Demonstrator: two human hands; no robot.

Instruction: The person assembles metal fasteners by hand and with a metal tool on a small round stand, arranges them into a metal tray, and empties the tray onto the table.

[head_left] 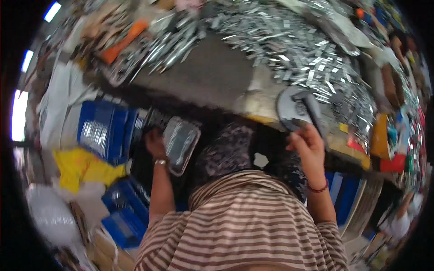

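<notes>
My left hand point(156, 142), blurred and with a watch on its wrist, is low at the left, beside a rounded rectangular tray point(181, 145) that looks clear and shiny. Its fingers are smeared, so I cannot tell what they hold. My right hand point(308, 144), wearing a red bracelet, is raised at the table's near edge with thumb and fingers bent together. A small dark piece shows at its fingertips, too blurred to name. Just beyond them lies a round pale disc point(285, 106) with a dark hammer-shaped tool point(309, 106) across it.
Heaped small silvery metal pieces point(289, 40) cover the far table point(203, 72). An orange tool point(124, 43) lies far left. Blue boxes point(101, 128) and a yellow bag point(83, 169) are at my left. At the right are a yellow bin point(379, 135) and another person's arm point(403, 205).
</notes>
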